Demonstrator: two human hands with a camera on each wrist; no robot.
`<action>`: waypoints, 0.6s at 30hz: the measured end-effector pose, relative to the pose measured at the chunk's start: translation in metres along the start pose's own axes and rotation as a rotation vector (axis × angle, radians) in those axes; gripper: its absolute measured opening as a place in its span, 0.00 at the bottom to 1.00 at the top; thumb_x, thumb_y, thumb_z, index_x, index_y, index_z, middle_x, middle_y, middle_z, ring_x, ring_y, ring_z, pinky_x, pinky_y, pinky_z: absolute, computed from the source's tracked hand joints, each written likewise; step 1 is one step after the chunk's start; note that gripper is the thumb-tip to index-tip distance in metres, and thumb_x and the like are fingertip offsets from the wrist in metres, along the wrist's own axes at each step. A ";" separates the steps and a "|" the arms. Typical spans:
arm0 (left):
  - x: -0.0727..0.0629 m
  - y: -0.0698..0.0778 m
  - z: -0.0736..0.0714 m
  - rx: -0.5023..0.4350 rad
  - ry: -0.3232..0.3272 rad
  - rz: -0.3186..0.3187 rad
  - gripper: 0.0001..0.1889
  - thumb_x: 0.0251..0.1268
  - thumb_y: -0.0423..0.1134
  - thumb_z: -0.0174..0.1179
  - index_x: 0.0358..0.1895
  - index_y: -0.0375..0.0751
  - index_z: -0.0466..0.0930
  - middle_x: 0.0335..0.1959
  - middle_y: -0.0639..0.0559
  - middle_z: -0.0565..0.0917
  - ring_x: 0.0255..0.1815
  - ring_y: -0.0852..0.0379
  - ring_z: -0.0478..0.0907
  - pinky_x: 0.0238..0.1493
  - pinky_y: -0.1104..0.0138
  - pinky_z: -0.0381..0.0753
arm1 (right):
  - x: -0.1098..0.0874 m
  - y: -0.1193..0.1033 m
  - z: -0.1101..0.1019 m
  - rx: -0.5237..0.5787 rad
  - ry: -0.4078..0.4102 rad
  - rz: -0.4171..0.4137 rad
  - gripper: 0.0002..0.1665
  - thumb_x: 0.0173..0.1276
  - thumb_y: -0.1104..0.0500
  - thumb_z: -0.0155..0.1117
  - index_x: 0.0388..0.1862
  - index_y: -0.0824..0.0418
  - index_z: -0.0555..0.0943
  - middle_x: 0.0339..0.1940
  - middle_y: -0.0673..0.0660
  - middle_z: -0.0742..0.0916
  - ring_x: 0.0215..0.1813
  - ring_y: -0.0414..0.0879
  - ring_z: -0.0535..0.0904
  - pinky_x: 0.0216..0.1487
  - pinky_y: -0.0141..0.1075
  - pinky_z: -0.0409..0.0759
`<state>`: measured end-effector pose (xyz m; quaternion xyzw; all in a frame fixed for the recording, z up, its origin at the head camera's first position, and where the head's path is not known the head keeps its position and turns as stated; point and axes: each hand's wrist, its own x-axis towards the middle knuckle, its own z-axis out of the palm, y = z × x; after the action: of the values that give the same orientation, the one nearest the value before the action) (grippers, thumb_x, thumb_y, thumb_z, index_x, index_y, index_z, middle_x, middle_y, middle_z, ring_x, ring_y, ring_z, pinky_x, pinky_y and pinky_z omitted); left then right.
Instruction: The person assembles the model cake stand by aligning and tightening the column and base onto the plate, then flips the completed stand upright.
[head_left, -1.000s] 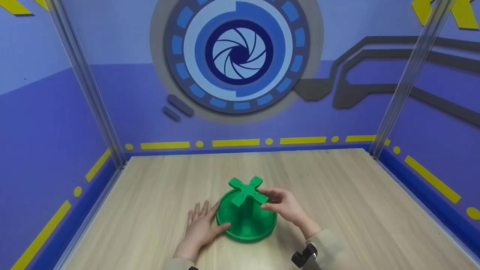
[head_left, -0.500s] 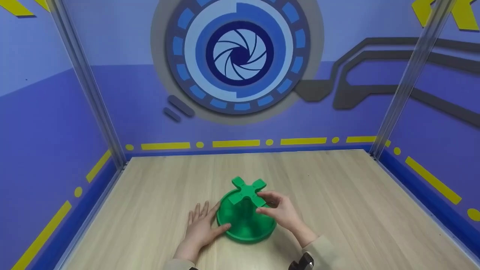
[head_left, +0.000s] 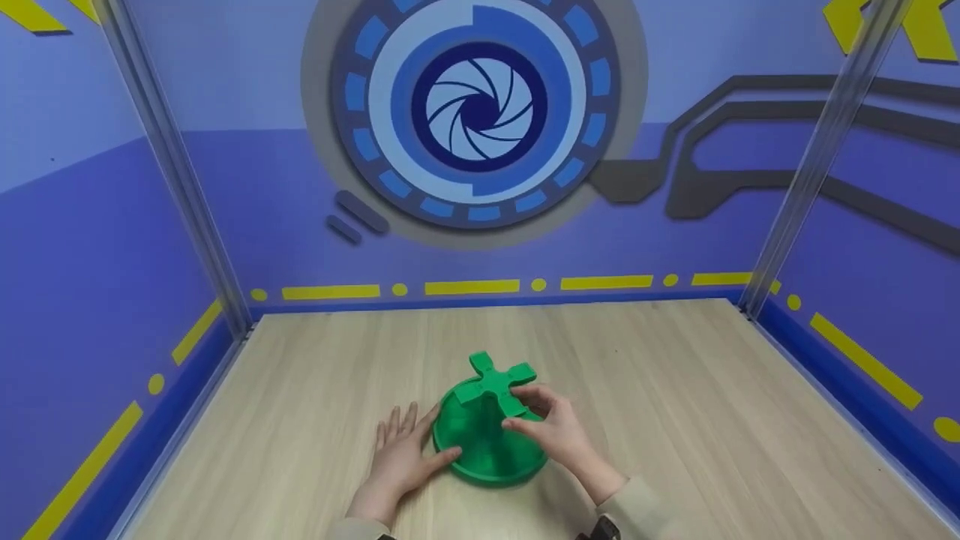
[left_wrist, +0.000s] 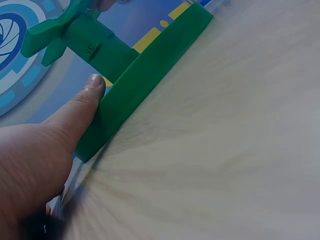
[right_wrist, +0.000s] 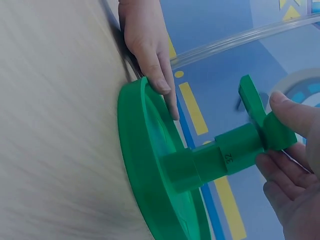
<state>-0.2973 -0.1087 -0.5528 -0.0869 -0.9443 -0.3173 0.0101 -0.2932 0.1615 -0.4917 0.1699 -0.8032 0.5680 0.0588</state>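
Observation:
A round green dish (head_left: 495, 478) with a low rim lies on the table. From its middle rises a thick stepped green stem (right_wrist: 240, 150) marked with small dark digits. On top sits a green cross-shaped handle (head_left: 496, 382) with flared arms. My right hand (head_left: 559, 431) pinches one arm of this handle, thumb on one side and fingers on the other. At the dish's left edge is my left hand (head_left: 405, 457), its fingers straight and spread. Its thumb (left_wrist: 82, 102) presses on the rim, and the index finger lies along the dish's outer side.
The wooden tabletop (head_left: 315, 382) runs back to a blue printed wall (head_left: 247, 210) with yellow dashes along its foot. Metal posts (head_left: 169, 172) stand at the two back corners, with side panels left and right.
The cross-shaped handle has turned clockwise as seen from above. My right hand has moved with it, a little left and toward me. My left hand and the dish stay put.

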 end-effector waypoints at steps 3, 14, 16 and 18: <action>0.000 0.000 0.000 -0.003 -0.001 -0.003 0.49 0.60 0.71 0.64 0.80 0.53 0.62 0.83 0.32 0.55 0.85 0.26 0.41 0.81 0.32 0.35 | -0.001 -0.001 0.000 -0.015 0.000 -0.007 0.29 0.63 0.55 0.78 0.60 0.64 0.81 0.57 0.62 0.87 0.61 0.57 0.83 0.67 0.54 0.81; -0.001 0.000 0.000 -0.014 0.000 0.006 0.49 0.60 0.71 0.64 0.80 0.50 0.63 0.83 0.31 0.55 0.84 0.26 0.42 0.81 0.32 0.35 | 0.011 -0.007 -0.021 -0.035 0.245 -0.056 0.16 0.66 0.62 0.74 0.51 0.64 0.86 0.45 0.60 0.90 0.50 0.52 0.87 0.53 0.38 0.88; 0.000 0.001 -0.001 -0.015 0.002 0.008 0.49 0.60 0.71 0.64 0.80 0.50 0.63 0.83 0.31 0.55 0.84 0.26 0.42 0.81 0.31 0.35 | 0.019 -0.006 -0.027 -0.061 0.283 -0.046 0.15 0.68 0.63 0.73 0.52 0.63 0.85 0.46 0.60 0.90 0.51 0.52 0.87 0.54 0.39 0.88; 0.000 0.001 -0.001 -0.012 0.002 0.009 0.48 0.60 0.71 0.64 0.80 0.50 0.63 0.83 0.31 0.55 0.84 0.26 0.42 0.81 0.31 0.36 | 0.026 -0.003 -0.033 -0.075 0.270 -0.027 0.16 0.69 0.63 0.71 0.55 0.63 0.84 0.51 0.61 0.89 0.55 0.54 0.86 0.58 0.42 0.87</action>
<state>-0.2974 -0.1088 -0.5518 -0.0911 -0.9419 -0.3231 0.0121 -0.3197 0.1860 -0.4702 0.1006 -0.8062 0.5544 0.1804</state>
